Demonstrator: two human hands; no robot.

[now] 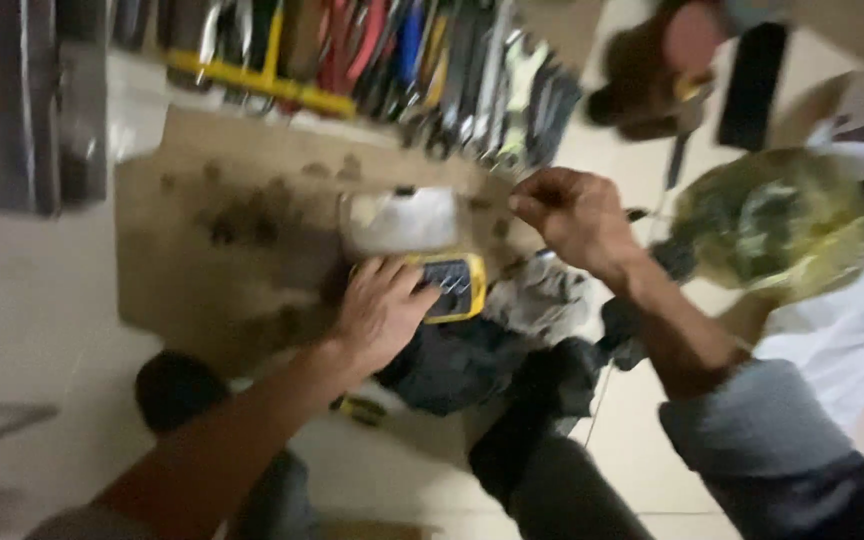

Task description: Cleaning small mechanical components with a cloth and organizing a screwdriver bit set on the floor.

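The view is motion-blurred. My left hand [380, 308] rests, fingers spread, on a yellow-cased handheld device with a dark screen [455, 284] that lies on a stained cardboard sheet [222, 250]. My right hand [572, 215] hovers to the right of it with fingers curled together; a thin dark item may be pinched in them, but the blur hides it. A whitish translucent container [399, 220] sits just behind the device. Grey and dark rags [542, 300] lie between my forearms.
A rack of many hand tools with coloured handles [382, 60] lines the back. A greenish plastic-wrapped bundle [777, 222] sits at the right on white material. A brown item [652, 70] lies at the top right. Pale floor tiles [22, 300] surround the cardboard.
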